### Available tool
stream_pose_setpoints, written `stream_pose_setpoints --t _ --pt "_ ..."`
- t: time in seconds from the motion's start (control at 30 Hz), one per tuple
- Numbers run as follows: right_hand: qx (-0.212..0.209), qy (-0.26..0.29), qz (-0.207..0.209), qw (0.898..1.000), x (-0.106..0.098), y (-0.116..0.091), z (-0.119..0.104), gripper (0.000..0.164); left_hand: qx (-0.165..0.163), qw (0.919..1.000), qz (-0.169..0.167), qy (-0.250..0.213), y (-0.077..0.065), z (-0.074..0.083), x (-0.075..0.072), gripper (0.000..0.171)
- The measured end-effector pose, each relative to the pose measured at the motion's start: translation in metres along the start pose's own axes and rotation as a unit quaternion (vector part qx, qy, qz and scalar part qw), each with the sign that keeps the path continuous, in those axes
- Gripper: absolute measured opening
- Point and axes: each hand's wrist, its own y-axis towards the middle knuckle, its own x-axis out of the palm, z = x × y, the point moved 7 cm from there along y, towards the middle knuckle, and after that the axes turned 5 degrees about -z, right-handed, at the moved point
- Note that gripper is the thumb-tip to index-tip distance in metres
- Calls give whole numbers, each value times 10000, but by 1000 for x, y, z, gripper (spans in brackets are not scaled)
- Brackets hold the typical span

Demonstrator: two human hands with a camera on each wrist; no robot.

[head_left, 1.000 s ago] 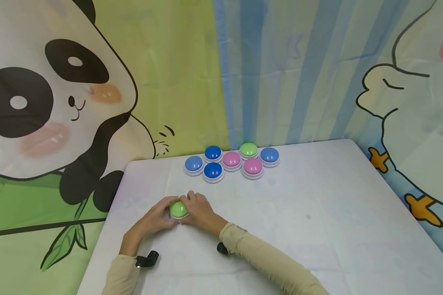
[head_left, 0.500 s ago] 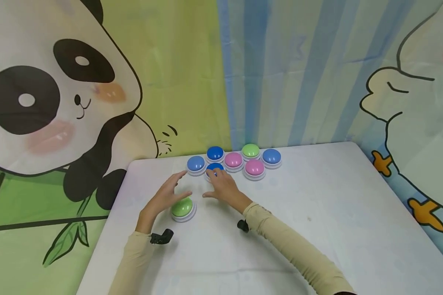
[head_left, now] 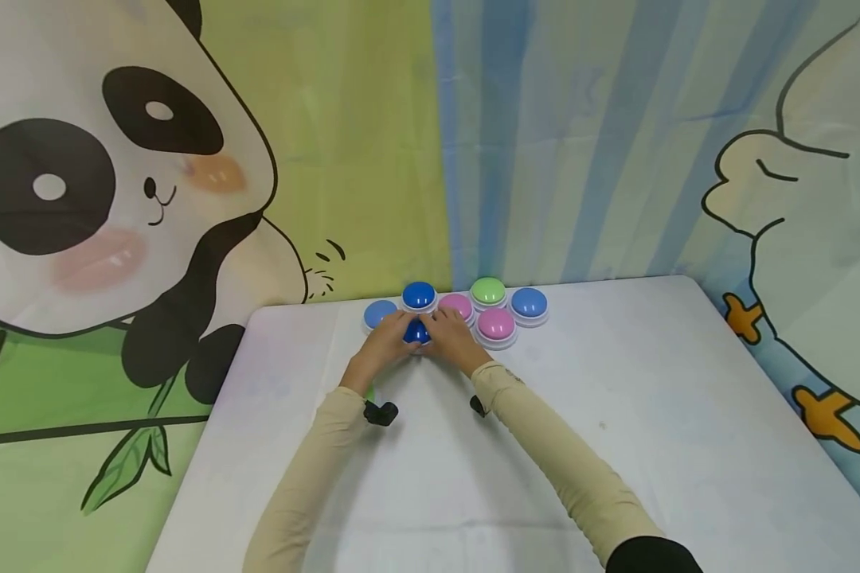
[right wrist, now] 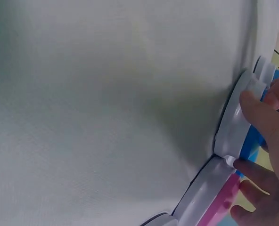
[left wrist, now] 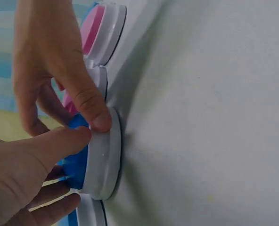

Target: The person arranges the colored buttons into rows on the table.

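Note:
A dark blue dome push button [head_left: 416, 331] with a white round base sits at the front of a cluster. My left hand [head_left: 383, 344] grips it from the left, thumb on the near side where the dome meets the base in the left wrist view. From the right, my right hand [head_left: 455, 338] holds the same button, its thumb [left wrist: 94, 110] pressed on the white base. The two thumbs lie close together. Behind my left wrist, a green push button [head_left: 369, 394] is mostly hidden.
Around the held button stand a light blue button [head_left: 378, 312], another dark blue one [head_left: 419, 295], a pink button [head_left: 455, 304], a green button [head_left: 487, 291], a second pink button [head_left: 496, 325] and a blue one [head_left: 529, 302]. Cartoon cloth [head_left: 358, 159] hangs behind the white table [head_left: 616, 446].
Both hands have let go of the green button at the front left and moved forward and right. They now hold the front dark blue button between them.

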Motion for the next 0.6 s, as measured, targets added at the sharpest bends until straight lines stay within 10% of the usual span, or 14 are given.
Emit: stream_pose_setpoints --t 0.6 --pt "-431 935 259 9943 2 0 6 59 -28 9989 57 -460 0 -5 3 62"
